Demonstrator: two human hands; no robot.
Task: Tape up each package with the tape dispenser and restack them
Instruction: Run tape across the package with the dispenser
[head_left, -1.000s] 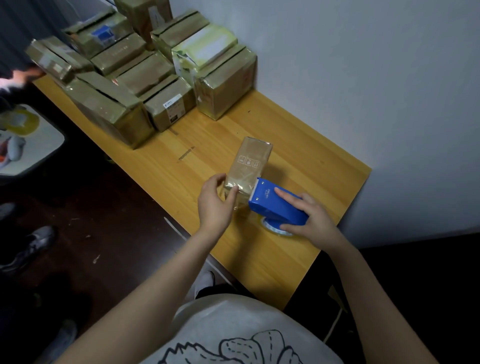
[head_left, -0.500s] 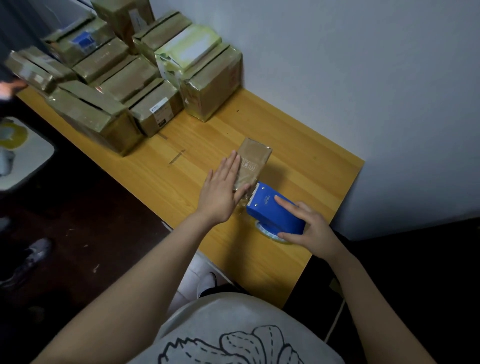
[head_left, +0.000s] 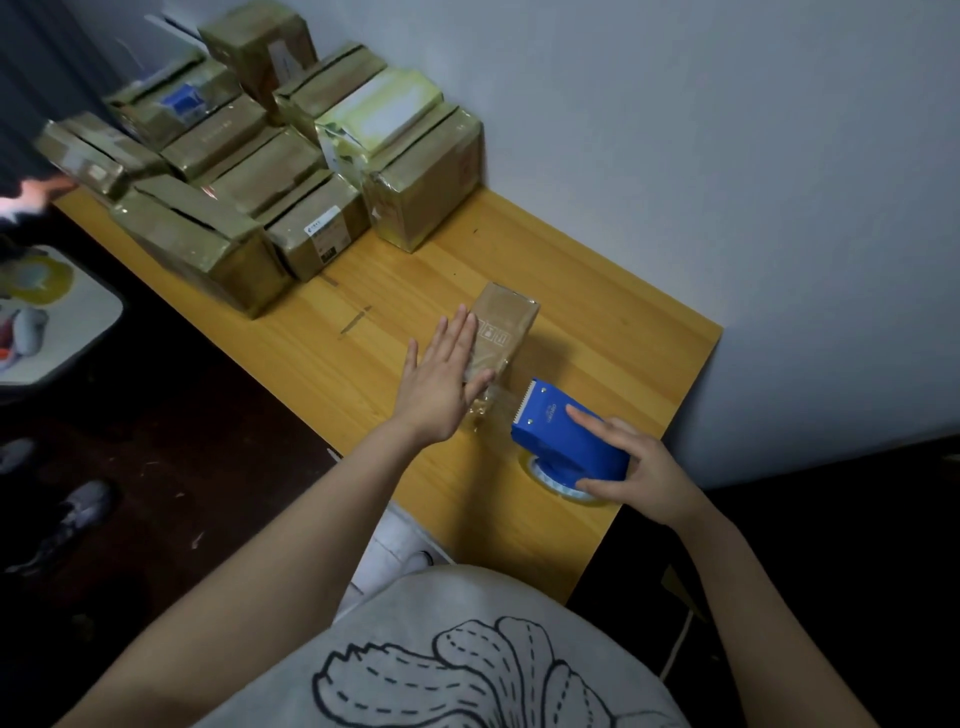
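Observation:
A small brown package (head_left: 506, 325) lies on the wooden table (head_left: 597, 332), wrapped in clear tape. My left hand (head_left: 441, 379) presses flat on its left side with straight fingers. My right hand (head_left: 636, 465) grips the blue tape dispenser (head_left: 566, 439) just right of the package's near end, index finger stretched along its top. A strip of clear tape runs from the dispenser's toothed edge to the package. The tape roll (head_left: 558, 478) shows under the dispenser.
Several taped brown packages (head_left: 291, 171) are stacked at the table's far left against the wall (head_left: 727, 156). Another person's hand (head_left: 31, 195) holds one at the left edge. A low white stool (head_left: 57, 317) and shoes (head_left: 67, 519) are on the dark floor.
My left hand went from gripping the package's near end to lying flat on its side. The dispenser has pulled back from the package toward me, stretching tape.

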